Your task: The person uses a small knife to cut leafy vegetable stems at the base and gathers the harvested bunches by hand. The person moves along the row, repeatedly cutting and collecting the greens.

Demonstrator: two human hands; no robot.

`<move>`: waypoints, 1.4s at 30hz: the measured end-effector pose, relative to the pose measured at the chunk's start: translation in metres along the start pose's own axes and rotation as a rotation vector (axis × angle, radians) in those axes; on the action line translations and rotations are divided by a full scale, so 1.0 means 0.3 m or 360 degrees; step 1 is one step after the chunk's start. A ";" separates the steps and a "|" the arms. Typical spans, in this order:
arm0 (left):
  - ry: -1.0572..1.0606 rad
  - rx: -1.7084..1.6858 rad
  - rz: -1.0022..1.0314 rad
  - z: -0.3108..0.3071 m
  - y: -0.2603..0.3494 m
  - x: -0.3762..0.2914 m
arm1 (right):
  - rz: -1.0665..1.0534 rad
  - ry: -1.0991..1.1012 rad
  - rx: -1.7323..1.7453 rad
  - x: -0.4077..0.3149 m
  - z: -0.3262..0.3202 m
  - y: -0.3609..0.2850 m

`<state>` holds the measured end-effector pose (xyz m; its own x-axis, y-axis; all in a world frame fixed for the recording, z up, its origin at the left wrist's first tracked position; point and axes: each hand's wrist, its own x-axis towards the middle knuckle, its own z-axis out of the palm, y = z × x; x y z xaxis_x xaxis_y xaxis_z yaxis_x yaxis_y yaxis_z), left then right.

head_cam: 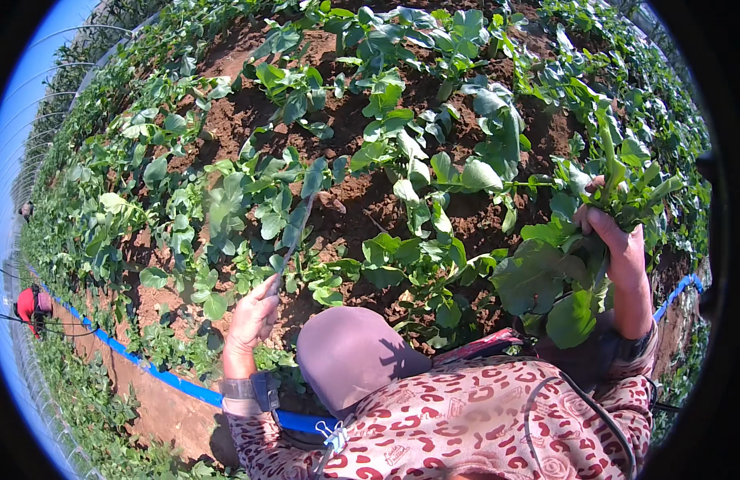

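Observation:
My left hand [253,318] grips the lower end of a long, thin knife-like tool [299,231]. The tool slants up among the green leaves, and its exact kind is hard to tell. On the other side, my right hand [613,231] is closed around a bunch of leafy greens [535,273]. Thick pale green stems stick out above the fist, while broad leaves hang below it. Between the hands, low leafy plants [406,252] grow from reddish-brown soil [340,210].
A blue hose [184,387] curves along the bed's near edge beside a bare dirt path [166,423]. Another person in red [31,306] bends down at far left. Greenhouse hoops [52,69] line the left rim. A mauve cloth-covered form [358,354] is close below.

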<state>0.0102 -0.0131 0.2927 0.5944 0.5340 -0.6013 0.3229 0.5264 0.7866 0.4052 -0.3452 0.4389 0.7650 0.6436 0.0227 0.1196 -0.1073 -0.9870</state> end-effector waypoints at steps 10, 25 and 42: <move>0.0584 0.0384 -0.0145 -0.273 -0.103 -0.073 | 0.0118 -0.0024 0.0007 0.031 0.029 0.033; 0.0618 0.1221 0.0589 -0.402 -0.485 0.931 | 0.0362 0.0046 -0.0254 0.142 0.120 0.113; 0.0366 0.0849 0.0564 -0.423 -0.464 1.014 | 0.0472 0.0173 -0.0408 0.223 0.175 0.157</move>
<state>0.0528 0.1601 -0.0176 0.5784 0.7723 -0.2625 0.4914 -0.0731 0.8678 0.4289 -0.2674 0.3856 0.8508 0.4739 -0.2269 0.0269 -0.4706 -0.8819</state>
